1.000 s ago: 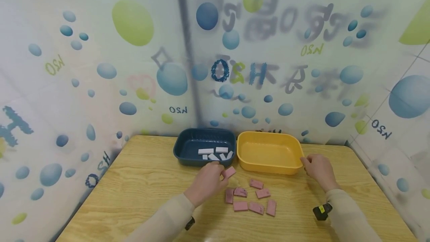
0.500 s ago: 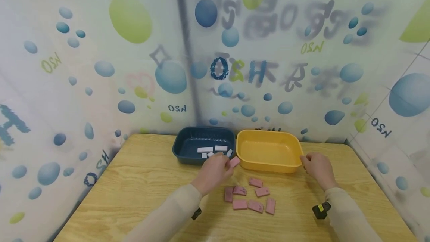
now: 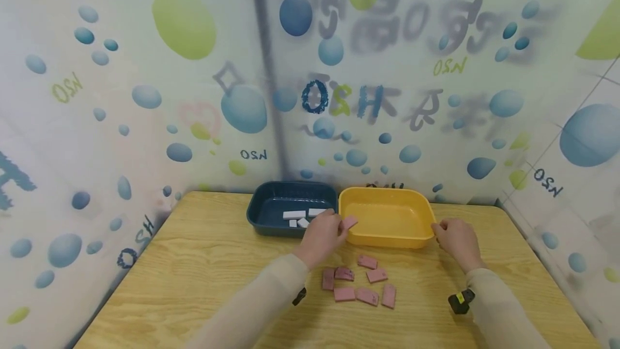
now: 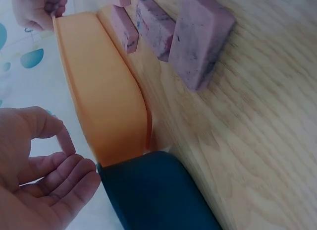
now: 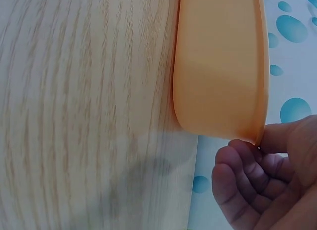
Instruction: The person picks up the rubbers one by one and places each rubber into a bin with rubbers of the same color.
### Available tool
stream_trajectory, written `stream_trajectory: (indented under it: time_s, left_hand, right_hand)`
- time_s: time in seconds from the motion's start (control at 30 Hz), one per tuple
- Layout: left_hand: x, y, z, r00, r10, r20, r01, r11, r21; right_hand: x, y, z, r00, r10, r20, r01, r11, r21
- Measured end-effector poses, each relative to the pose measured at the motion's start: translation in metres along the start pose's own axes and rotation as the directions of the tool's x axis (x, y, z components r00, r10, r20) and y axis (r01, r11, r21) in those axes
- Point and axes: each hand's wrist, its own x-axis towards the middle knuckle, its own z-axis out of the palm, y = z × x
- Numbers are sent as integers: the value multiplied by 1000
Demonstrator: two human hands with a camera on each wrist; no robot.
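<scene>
Pinching a pink block [image 3: 350, 222] in the left hand [image 3: 321, 235], rim of a yellow tray [image 3: 391, 241] in the right hand [image 3: 457, 242], white pieces [image 3: 294, 215] in a blue tray [image 3: 269, 208], pink pieces [image 3: 366, 296] (seven) on the counter [image 3: 218, 241].

The left sleeve [image 3: 256, 303] and right sleeve [image 3: 499, 306] are long and cream. The left hand [image 3: 319, 238] and right hand [image 3: 457, 242] are bare. A little black box [image 3: 457, 306] with a yellow sticker [image 3: 460, 297] sits beside the right sleeve. A dark thing [image 3: 299, 297], maybe a box too, shows under the left sleeve.
</scene>
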Motion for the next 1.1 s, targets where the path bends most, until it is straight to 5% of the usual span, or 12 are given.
stream_trajectory:
  time_s: [1.1]
  left_hand:
    - [36, 11, 36, 998, -68, -20, 70, 985, 155]
  right_hand:
    - [1, -4, -1, 998, 56, 16, -56, 998, 12]
